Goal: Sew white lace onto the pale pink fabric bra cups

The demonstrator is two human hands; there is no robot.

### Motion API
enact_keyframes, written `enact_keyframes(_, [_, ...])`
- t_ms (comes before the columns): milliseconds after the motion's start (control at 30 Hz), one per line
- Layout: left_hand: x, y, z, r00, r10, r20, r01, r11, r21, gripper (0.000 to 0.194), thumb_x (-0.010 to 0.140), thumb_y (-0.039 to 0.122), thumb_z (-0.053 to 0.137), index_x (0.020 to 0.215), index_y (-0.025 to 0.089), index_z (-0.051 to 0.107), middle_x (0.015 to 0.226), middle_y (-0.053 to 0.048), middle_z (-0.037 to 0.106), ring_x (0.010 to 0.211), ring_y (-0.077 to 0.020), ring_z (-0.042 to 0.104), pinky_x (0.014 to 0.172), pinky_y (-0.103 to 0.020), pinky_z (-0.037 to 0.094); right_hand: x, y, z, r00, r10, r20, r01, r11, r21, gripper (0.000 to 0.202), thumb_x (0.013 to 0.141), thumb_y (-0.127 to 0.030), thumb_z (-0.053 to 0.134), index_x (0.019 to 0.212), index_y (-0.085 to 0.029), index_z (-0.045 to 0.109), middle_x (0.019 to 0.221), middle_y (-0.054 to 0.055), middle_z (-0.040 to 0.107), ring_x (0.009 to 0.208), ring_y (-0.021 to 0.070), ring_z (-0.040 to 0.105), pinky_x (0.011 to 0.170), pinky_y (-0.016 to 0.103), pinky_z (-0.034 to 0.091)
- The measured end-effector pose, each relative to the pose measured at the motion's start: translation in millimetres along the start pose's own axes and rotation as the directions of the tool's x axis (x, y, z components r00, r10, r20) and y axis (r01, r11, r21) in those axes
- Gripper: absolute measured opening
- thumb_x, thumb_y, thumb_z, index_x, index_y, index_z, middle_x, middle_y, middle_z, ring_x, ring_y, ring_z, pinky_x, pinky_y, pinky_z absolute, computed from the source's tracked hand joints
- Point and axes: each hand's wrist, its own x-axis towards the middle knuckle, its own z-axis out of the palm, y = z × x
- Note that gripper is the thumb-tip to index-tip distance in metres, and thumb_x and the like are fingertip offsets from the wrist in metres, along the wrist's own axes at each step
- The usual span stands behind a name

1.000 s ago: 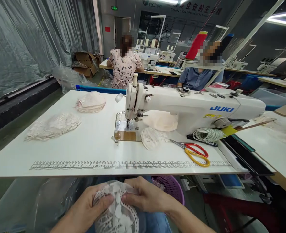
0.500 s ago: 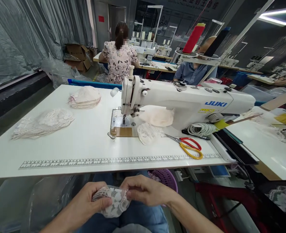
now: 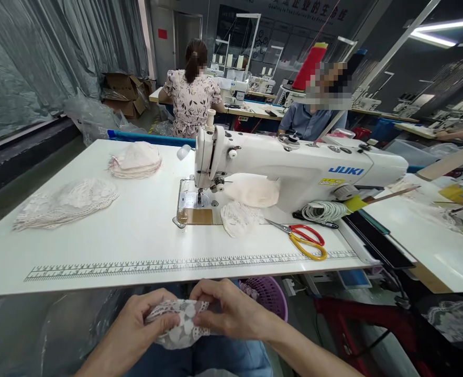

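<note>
Below the front edge of the white desk (image 3: 137, 241), above a lap in blue trousers (image 3: 231, 358), a white lace piece (image 3: 183, 327) is held between two bare hands. The left hand (image 3: 147, 317) has its grip closed around the left end of the lace, thumb pressed on top and fingers curled behind; the right hand (image 3: 231, 311) pinches the right end, its thumb lying on the floral pattern, so the grip on both sides is grasping the same piece. Just beyond the right hand, under the desk, sits a purple basket (image 3: 282, 299) with pale fabric inside. On the desk, a printed ruler scale (image 3: 176, 266) runs along the near edge. A white sewing machine (image 3: 294, 157) marked JUKI stands behind it; a loose lace scrap (image 3: 237, 220) lies to the right of the needle area, touching a cream fabric piece (image 3: 261, 192) under the machine's arm. Scissors (image 3: 308, 246) with one red and one yellow handle lie near the scrap, and a coil of white cord (image 3: 323, 212) rests behind them. On the left of the desk lie a lace stack (image 3: 70, 201) and, farther back, a pale pink stack (image 3: 137, 159), the two apart.
</note>
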Motion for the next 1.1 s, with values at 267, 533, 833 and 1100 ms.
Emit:
enact_keyframes(267, [19.0, 42.2, -49.9, 0.997, 0.051, -0.059, -0.037, 0.972, 0.23, 0.029, 0.076, 0.044, 0.056, 0.071, 0.016, 0.062, 0.06, 0.002, 0.054, 0.06, -0.0149, 0.049, 0.053, -0.021, 0.034, 34.2, -11.0, -14.6, 0.993, -0.016, -0.113, 0.018, 1.0, 0.016, 0.007, 0.079, -0.019, 0.057, 0.082, -0.014, 0.059, 0.06, -0.003, 0.054, 0.054, 0.0077, 0.05, 0.05, 0.015, 0.037])
enact_keyframes(533, [136.7, 89.5, -117.1, 0.992, 0.078, 0.1, -0.113, 0.902, 0.417, 0.027, 0.063, 0.04, 0.064, 0.059, 0.017, 0.053, 0.054, 0.004, 0.049, 0.054, -0.0147, 0.05, 0.048, -0.021, 0.034, 99.3, -4.7, -71.7, 0.942, -0.14, -0.306, -0.038, 0.86, -0.509, 0.012, 0.081, -0.01, 0.05, 0.071, -0.016, 0.053, 0.057, -0.002, 0.058, 0.051, 0.0107, 0.049, 0.051, 0.02, 0.034])
enact_keyframes(833, [194.0, 99.3, -120.2, 0.979, 0.004, 0.202, -0.123, 0.803, 0.583, 0.017, 0.059, 0.032, 0.068, 0.06, 0.017, 0.061, 0.05, 0.005, 0.048, 0.049, -0.0127, 0.045, 0.042, -0.021, 0.025, 93.1, 8.0, -106.3, 0.86, -0.51, -0.014, 0.247, 0.44, -0.863, 0.022, 0.095, -0.011, 0.036, 0.106, -0.019, 0.054, 0.107, 0.006, 0.061, 0.094, 0.017, 0.055, 0.072, 0.026, 0.041])
enact_keyframes(1100, [219.5, 113.0, -135.8, 0.977, 0.211, 0.032, -0.157, 0.607, 0.779, 0.022, 0.08, 0.036, 0.065, 0.078, 0.014, 0.061, 0.07, 0.003, 0.061, 0.058, -0.0117, 0.056, 0.054, -0.024, 0.045, 106.7, 28.4, -106.8, 0.831, -0.556, -0.007, 0.247, 0.38, -0.891, 0.016, 0.09, -0.012, 0.044, 0.1, -0.018, 0.055, 0.099, 0.004, 0.064, 0.082, 0.018, 0.056, 0.063, 0.029, 0.04])
